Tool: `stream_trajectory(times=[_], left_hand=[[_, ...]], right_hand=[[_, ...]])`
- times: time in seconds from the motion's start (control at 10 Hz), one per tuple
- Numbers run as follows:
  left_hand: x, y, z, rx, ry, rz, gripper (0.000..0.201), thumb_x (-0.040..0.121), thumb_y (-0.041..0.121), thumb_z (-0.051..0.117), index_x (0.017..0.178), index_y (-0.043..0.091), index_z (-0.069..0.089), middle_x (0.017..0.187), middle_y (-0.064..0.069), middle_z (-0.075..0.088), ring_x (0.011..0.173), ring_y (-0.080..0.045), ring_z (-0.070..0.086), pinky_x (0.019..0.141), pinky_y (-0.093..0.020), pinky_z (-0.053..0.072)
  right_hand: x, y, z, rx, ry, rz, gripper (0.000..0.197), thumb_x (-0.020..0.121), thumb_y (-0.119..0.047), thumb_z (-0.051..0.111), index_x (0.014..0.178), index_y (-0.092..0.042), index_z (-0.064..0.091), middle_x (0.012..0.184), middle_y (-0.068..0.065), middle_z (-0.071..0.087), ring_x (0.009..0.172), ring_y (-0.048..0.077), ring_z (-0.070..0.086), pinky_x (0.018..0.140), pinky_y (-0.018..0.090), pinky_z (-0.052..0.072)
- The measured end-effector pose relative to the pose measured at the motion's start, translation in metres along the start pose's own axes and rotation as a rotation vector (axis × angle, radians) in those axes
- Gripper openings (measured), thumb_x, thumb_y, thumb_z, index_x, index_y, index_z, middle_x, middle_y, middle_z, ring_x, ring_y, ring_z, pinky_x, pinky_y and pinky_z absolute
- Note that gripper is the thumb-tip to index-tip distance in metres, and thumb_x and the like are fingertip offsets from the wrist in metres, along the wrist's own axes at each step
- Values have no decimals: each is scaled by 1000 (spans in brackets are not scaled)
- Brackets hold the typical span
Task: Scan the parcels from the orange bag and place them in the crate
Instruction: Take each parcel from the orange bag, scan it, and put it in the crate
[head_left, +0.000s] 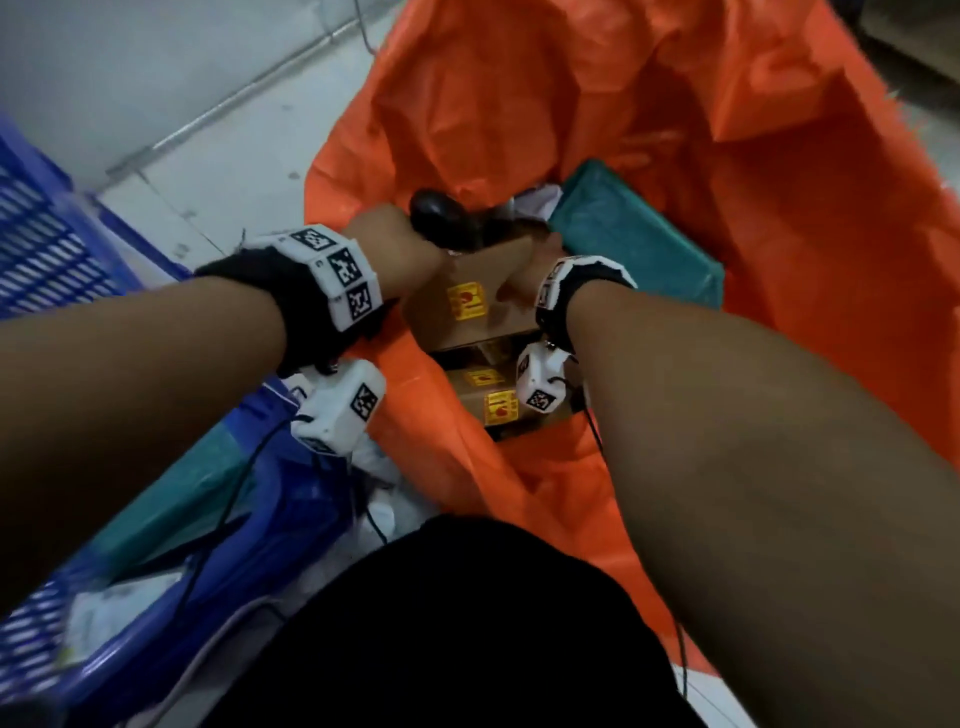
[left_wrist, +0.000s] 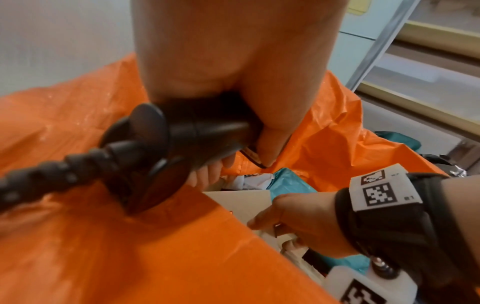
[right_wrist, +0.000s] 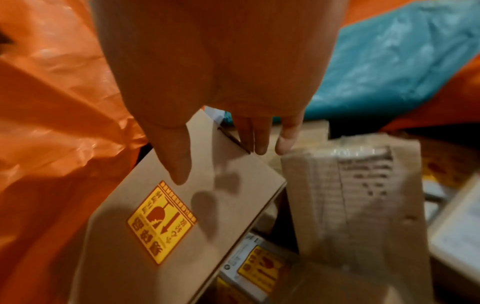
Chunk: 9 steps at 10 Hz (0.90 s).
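- orange plastic fills the head view: the orange bag (head_left: 675, 156) lies open on the floor, with the blue crate (head_left: 47, 249) to its left. inside the bag sit cardboard boxes with yellow stickers and a teal parcel (head_left: 639, 239).
- in the same view the left hand (head_left: 400, 249) grips a black scanner (head_left: 441, 218) over the bag's mouth, and the right hand (head_left: 524, 275) holds the top cardboard box (head_left: 457, 312).
- left wrist view: the fingers (left_wrist: 270, 148) of the left hand are clenched round the scanner's handle, its ribbed cable (left_wrist: 52, 174) running off to the left. the right hand reaches into the bag below.
- right wrist view: the right thumb (right_wrist: 176, 160) presses the sticker face of the cardboard box and the fingers (right_wrist: 259, 135) wrap over its far edge, grasping it. the box is tilted, inside the bag, beside a taped box (right_wrist: 350, 195).
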<state>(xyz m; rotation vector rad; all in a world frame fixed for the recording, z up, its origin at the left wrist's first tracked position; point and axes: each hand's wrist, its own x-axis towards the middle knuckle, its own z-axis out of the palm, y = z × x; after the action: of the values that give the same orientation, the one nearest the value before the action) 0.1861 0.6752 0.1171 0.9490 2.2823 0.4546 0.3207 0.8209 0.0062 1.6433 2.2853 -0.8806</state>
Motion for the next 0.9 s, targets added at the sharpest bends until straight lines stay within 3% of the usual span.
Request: stream_trajectory(times=[0.1,0.2,0.3,0.4,0.5,0.6,0.7,0.8,0.9], left_hand=[[-3,-3,1,-114,-51,-21,54,62,50,82,92,5,76,90,-14,76,85,-31,74,84,-46,61],[-13,4,-8,-259,-196,-14,35,80,34,82,82,1,70,71,-11,71,57,-22,67,60,-36,60],[-31,15,-33,-266,-275,13,29,83,30,81,77,8,65,64,-9,62,48,-20,58,49,-28,51],[-56,24,-68,-251,-192,41,30,80,32,84,74,7,67,66,-13,64,51,-25,59,54,-31,52],[-90,30,-110,-312,-103,64,29,79,30,83,75,6,67,64,-11,63,55,-26,58,59,-34,53],[-128,29,-155,-373,-18,72,24,85,26,78,81,7,63,64,-6,59,51,-21,54,51,-28,48],[-174,9,-200,-452,102,71,23,89,25,75,83,10,60,66,-6,55,50,-19,49,49,-25,43],[-210,-32,-230,-513,205,35,27,85,30,78,83,9,61,66,-7,58,51,-21,51,55,-32,47],[-232,-91,-246,-553,270,-6,29,84,31,79,86,6,65,66,-8,63,54,-23,55,57,-35,49]], right_hand=[[-34,-12,-11,-229,-31,-1,79,82,-49,68,151,-28,34,156,1,35,140,29,39,99,46,42],[-63,-12,-17,-114,-18,-11,66,77,-61,64,136,-35,50,139,-8,53,131,24,51,97,40,45],[-82,-22,-42,27,-39,37,83,58,-66,69,130,-26,58,127,1,64,120,28,59,98,44,51],[-122,-40,-85,35,-70,27,75,76,-55,71,138,-16,56,132,10,60,123,33,57,102,45,48],[-159,-55,-132,139,-68,32,69,77,-36,80,134,-6,56,135,14,57,124,34,55,99,38,48],[-183,-70,-168,149,47,46,93,36,-56,86,115,-12,69,109,9,73,95,34,70,89,46,56],[-220,-109,-188,270,108,-42,63,48,-54,84,91,-10,68,93,10,75,82,32,73,81,49,59],[-286,-157,-186,225,145,-111,34,85,-40,69,100,-10,66,112,14,71,100,33,69,93,48,55],[-307,-194,-165,73,311,-167,50,97,-43,48,141,-21,47,141,12,53,125,40,54,97,56,48]])
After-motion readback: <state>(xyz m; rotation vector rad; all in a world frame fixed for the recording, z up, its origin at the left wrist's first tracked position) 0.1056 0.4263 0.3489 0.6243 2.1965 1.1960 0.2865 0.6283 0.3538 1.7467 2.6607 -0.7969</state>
